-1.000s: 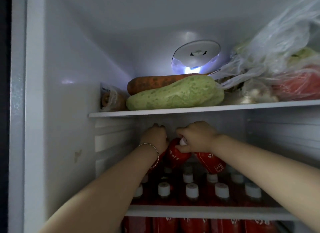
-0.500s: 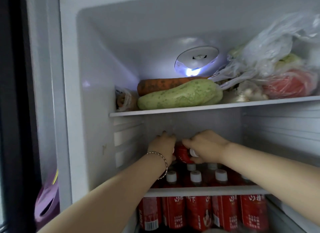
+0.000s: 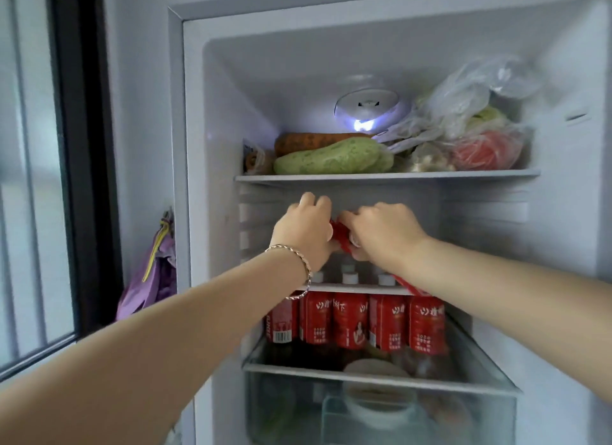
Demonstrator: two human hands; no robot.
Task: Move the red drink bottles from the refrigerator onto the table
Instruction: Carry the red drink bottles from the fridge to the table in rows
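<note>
**A:** What is lying nearest?

**B:** Two bare forearms are stretching into the refrigerator, and a gold chain bracelet [image 3: 299, 262] is circling the left wrist.

**A:** And the hands?

**B:** The left hand [image 3: 304, 232] and the right hand [image 3: 381, 235] are meeting just under the white top shelf [image 3: 387, 176]. The right grip is curling round a tilted red plastic drink bottle [image 3: 339, 238] between them. The left grip is curling too, seemingly on that same bottle, though its fingers are hiding the contact.

**A:** More red ones?

**B:** A second red bottle [image 3: 410, 287] is slanting beneath the right wrist. A row of upright red white-capped bottles [image 3: 351, 318] is standing below the hands, above a clear drawer [image 3: 381, 378].

**A:** Farther back?

**B:** A pale green gourd [image 3: 328, 158] and an orange carrot [image 3: 308, 139] are lying on the top shelf beside clear plastic bags [image 3: 463, 113], with a round lamp [image 3: 366, 111] glowing behind.
</note>
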